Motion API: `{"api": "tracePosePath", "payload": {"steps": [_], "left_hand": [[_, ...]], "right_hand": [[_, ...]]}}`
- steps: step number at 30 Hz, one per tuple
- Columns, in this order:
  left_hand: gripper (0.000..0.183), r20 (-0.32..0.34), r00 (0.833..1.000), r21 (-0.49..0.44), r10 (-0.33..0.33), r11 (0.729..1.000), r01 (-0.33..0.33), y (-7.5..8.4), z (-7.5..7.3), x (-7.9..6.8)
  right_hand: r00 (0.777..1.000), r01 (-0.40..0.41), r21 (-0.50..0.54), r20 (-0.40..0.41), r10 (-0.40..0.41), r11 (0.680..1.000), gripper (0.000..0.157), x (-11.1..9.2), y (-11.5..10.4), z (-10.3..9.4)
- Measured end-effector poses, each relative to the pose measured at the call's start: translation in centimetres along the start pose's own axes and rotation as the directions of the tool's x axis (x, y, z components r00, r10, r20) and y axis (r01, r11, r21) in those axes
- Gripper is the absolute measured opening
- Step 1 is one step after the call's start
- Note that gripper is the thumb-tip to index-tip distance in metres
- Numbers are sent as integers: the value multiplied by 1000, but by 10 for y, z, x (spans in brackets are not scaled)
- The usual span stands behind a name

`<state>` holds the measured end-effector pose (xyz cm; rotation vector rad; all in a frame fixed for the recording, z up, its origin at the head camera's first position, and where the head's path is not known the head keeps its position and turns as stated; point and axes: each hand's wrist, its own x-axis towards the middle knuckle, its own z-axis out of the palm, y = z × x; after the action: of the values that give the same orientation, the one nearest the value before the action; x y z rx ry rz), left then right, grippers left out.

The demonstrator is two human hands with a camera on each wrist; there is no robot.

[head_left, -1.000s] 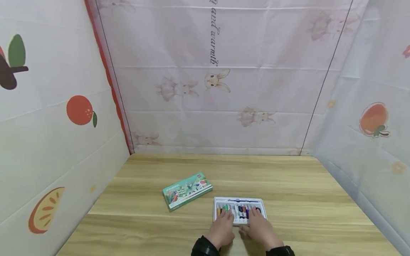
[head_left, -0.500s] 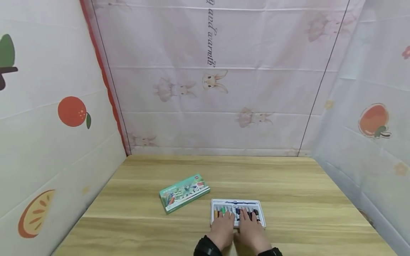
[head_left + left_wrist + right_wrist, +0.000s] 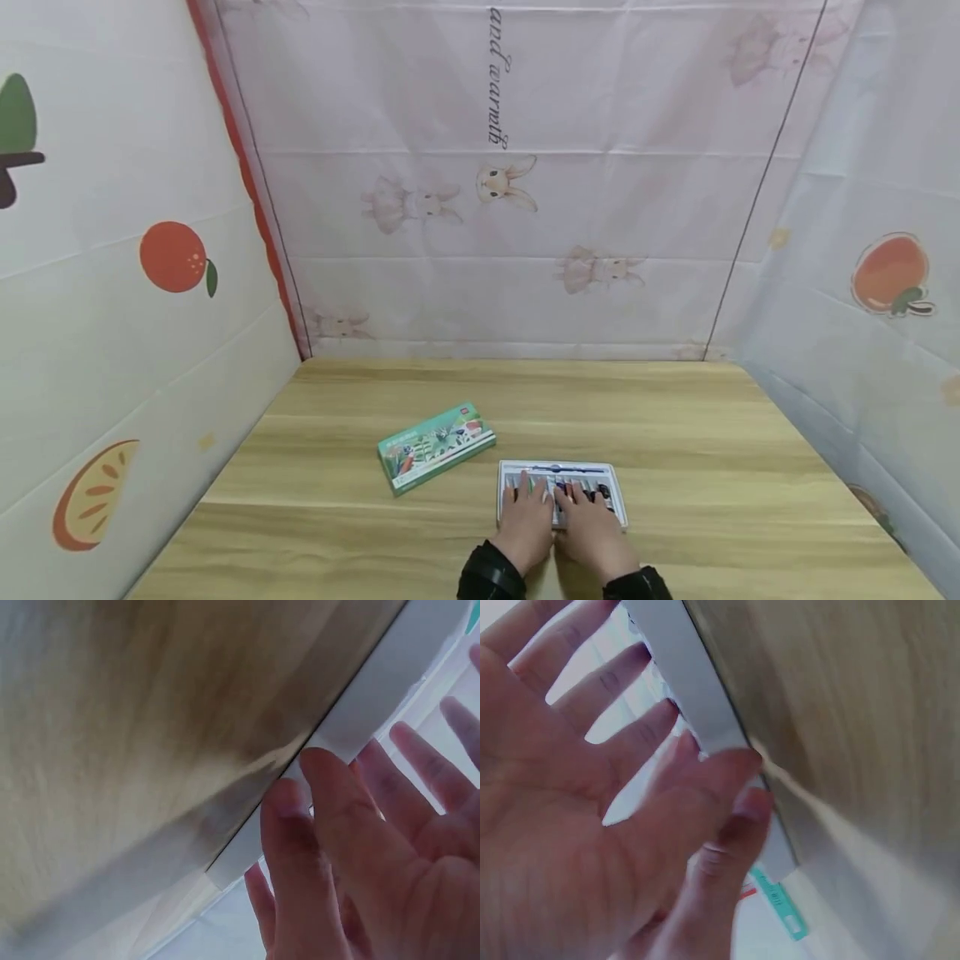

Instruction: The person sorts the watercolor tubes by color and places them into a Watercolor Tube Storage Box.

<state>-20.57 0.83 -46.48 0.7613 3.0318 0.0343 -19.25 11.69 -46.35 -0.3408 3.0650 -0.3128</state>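
Near the front of the wood-grain table (image 3: pixel 712 467), a shallow white tray (image 3: pixel 617 500) lies flat, one long side toward the person. Small tubes (image 3: pixel 604 492) with coloured parts lie side by side in it, and a slim dark brush (image 3: pixel 566 470) runs along its far edge. Over the tray's left half spreads the left hand (image 3: pixel 525 523), its fingers extended and parted, its thumb at the tray's near side. Just beside it, the right hand (image 3: pixel 592 533) covers much of the right half, fingers also spread wide; both wrist views show the two thumbs together at that near side. Whether the fingertips press on the tubes, I cannot tell. Black cuffs (image 3: pixel 491 575) circle the wrists. Beyond the tray and to its left, apart from it, a green box (image 3: pixel 437 448) with printed plants lies at a slant. Behind the table hangs a pale pink cloth (image 3: pixel 450 300) with rabbits, between white side panels (image 3: pixel 97 333) printed with fruit.
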Motion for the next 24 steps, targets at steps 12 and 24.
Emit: {"api": "tracePosePath", "payload": {"steps": [12, 24], "left_hand": [[38, 56, 998, -100, -29, 994, 35, 0, 5, 8], [36, -20, 999, 43, -47, 998, 47, 4, 4, 9]], "right_hand": [[996, -78, -81, -38, 75, 994, 42, 2, -5, 2], [998, 58, -21, 17, -58, 998, 51, -1, 7, 4]]}}
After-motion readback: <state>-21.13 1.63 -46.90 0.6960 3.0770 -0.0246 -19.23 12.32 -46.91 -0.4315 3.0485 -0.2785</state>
